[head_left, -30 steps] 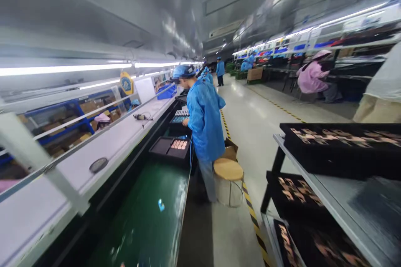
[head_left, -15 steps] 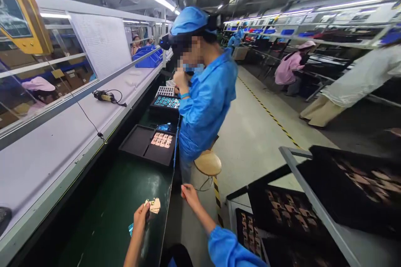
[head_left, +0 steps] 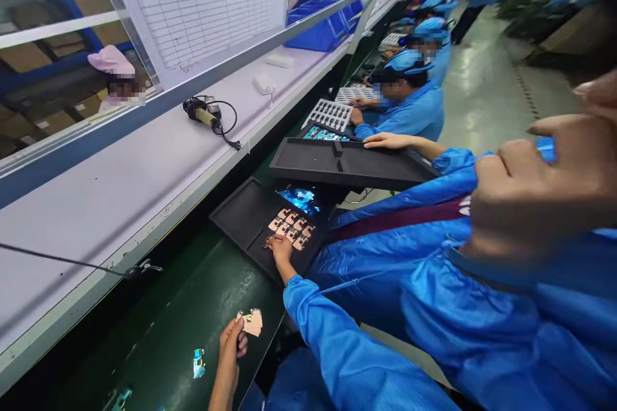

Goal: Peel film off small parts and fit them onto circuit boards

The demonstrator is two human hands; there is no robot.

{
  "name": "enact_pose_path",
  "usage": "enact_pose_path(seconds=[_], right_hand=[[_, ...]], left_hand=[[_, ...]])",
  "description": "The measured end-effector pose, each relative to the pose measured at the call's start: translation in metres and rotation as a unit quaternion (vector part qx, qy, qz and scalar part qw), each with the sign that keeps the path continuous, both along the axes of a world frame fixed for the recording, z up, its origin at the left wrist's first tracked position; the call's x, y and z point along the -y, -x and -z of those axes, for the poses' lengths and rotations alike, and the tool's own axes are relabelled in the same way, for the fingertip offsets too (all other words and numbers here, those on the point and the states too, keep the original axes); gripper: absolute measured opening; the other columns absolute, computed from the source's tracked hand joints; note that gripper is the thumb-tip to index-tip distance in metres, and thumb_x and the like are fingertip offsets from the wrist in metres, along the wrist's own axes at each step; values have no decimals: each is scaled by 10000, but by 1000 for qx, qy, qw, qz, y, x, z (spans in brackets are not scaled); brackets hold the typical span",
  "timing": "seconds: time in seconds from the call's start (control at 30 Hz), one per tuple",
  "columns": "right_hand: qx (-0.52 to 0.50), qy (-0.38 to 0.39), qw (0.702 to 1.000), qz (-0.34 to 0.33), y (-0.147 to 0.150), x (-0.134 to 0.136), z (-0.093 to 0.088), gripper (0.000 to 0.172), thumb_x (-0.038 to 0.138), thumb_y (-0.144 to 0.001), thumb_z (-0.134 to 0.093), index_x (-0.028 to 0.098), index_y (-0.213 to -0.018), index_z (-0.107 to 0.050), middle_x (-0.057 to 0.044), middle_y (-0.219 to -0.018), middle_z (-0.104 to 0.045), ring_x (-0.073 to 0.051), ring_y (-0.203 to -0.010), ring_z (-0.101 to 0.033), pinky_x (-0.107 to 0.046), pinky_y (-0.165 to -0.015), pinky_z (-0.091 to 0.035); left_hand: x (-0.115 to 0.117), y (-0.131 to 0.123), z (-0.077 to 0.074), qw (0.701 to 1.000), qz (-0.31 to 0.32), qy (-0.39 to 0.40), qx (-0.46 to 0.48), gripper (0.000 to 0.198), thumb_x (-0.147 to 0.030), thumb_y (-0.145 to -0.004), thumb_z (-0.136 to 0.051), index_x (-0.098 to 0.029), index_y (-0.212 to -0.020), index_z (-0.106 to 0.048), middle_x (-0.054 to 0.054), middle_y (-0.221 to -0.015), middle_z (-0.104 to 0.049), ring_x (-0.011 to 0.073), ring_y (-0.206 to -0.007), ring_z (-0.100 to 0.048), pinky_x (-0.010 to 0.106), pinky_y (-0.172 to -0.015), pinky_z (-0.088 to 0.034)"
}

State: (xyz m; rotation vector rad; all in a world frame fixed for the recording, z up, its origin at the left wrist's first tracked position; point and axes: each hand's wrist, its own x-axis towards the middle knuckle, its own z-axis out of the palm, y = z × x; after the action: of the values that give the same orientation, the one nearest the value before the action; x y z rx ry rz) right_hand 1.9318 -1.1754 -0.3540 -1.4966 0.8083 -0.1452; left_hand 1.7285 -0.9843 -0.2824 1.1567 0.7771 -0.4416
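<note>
My left hand [head_left: 232,338] is closed on a small fanned stack of flat copper-coloured plates [head_left: 253,322], just above the green bench top [head_left: 178,308]. My right hand [head_left: 281,249] reaches over the black foam tray [head_left: 250,205], its fingertips pinched at a copper-coloured plate on the near left of the group. Several similar plates [head_left: 292,221] lie in rows in that tray's right half. A shiny blue film-like bundle [head_left: 299,199] rests at its far side. On the bench left of my left hand lie a small blue-and-gold piece [head_left: 198,363] and another blue piece [head_left: 123,398].
Close on my right, a co-worker in blue has one hand [head_left: 385,141] on a tilted black tray [head_left: 308,157]; a blurred hand [head_left: 540,186] is nearer. Beyond are a white slotted tray [head_left: 328,114] and seated workers. A corded tool [head_left: 205,114] lies on the white shelf [head_left: 120,205].
My view has turned and moved closer to the black tray. My right hand has gone from beside the bench to the plates. A co-worker now stands close on the right, holding a tilted tray.
</note>
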Motion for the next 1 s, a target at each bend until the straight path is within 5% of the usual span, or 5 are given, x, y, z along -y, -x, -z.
enact_pose_path(seconds=[0.23, 0.43, 0.67, 0.8, 1.0], right_hand=[[-20, 57, 995, -82, -3, 13, -11, 296, 349, -985, -654, 164, -1215, -636, -87, -1243, -650, -220, -1067, -665, -429, -915, -587], [-18, 34, 994, -106, 5, 28, -32, 301, 370, -991, -643, 163, -1209, -636, -81, -1208, -664, -207, -1024, -675, -413, -887, -594], [-17, -66, 993, -100, 60, 122, -50, 209, 351, -904, -708, 152, -968, -702, -40, -845, -702, -172, -832, -703, -247, -692, -544], [-9, -108, 986, -125, 65, 176, -76, 202, 354, -908, -666, 156, -920, -706, -24, -760, -685, -169, -803, -705, -238, -664, -535], [-28, -183, 963, -194, 66, 181, -102, 331, 380, -1046, -504, 123, -956, -692, -65, -938, -724, -157, -878, -716, -306, -773, -600]], left_hand=[[37, -4, -13, 999, -37, -24, -9, 320, -427, -948, -660, -153, -807, -572, -117, -533, -353, 26, -379, -284, 152, -343, -185], [63, -27, -28, 997, 4, -82, 7, 291, -418, -995, -606, -146, -891, -606, -97, -579, -421, 46, -413, -375, 167, -378, -303], [75, -83, -37, 989, 104, -101, 37, 277, -350, -978, -653, -132, -811, -618, -82, -603, -503, 50, -432, -414, 179, -422, -376], [82, -90, -43, 986, 137, -79, 54, 273, -332, -967, -670, -126, -793, -625, -72, -618, -535, 60, -459, -465, 188, -446, -414], [87, -73, -41, 991, 115, -40, 64, 211, -323, -976, -657, -129, -896, -638, -58, -673, -553, 54, -474, -458, 176, -437, -404]])
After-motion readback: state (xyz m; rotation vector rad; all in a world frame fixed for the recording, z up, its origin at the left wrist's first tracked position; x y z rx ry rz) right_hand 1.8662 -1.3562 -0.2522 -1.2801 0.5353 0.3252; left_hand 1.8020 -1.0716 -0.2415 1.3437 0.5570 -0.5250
